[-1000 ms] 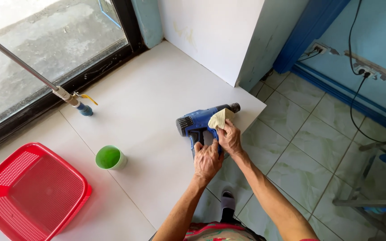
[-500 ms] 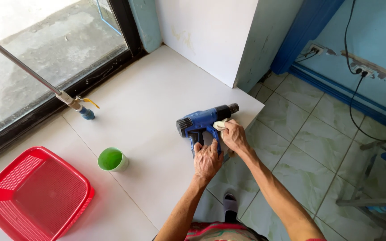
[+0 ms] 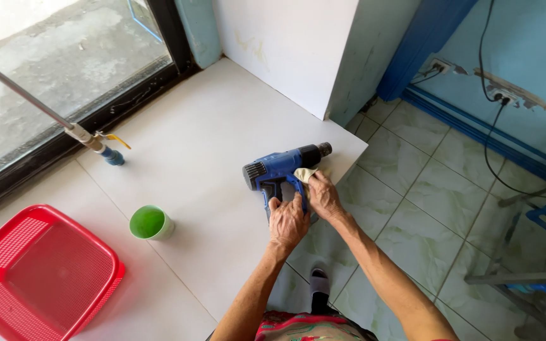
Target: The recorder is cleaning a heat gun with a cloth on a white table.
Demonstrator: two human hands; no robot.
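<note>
A blue power tool (image 3: 280, 168) with a black nozzle lies on its side on the white tiled platform (image 3: 203, 139), near its right edge. My left hand (image 3: 287, 222) rests on the tool's grey handle and holds it down. A small pale yellow cloth (image 3: 303, 173) is pressed against the tool's blue body by my right hand (image 3: 325, 195), just behind the nozzle.
A green cup (image 3: 150, 223) stands to the left of the tool. A red mesh basket (image 3: 36, 271) sits at the lower left. A metal pole (image 3: 52, 117) ends in a blue fitting near the glass door. Green floor tiles, wall sockets and cables lie right.
My right hand has slid the cloth down from the top of the tool's front part to its side. The left hand stays on the handle.
</note>
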